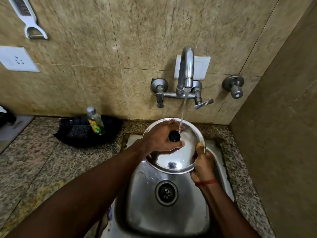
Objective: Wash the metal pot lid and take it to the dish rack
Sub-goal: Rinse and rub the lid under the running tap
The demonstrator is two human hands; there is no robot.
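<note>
The round metal pot lid (180, 157) with a black knob (174, 136) is held over the steel sink (149, 203), tilted toward me. Water streams from the wall tap (186, 69) onto the lid just right of the knob. My left hand (161, 138) lies across the lid's top, fingers wrapped around the knob. My right hand (203, 164) grips the lid's right rim, thumb on top. No dish rack is visible.
A black dish (109, 134) on the granite counter to the left holds a scrub pad (78, 131) and a bottle of dish liquid (95, 121). A brown wall closes off the right side. A wall socket (17, 59) and a hanging peeler (32, 30) are at upper left.
</note>
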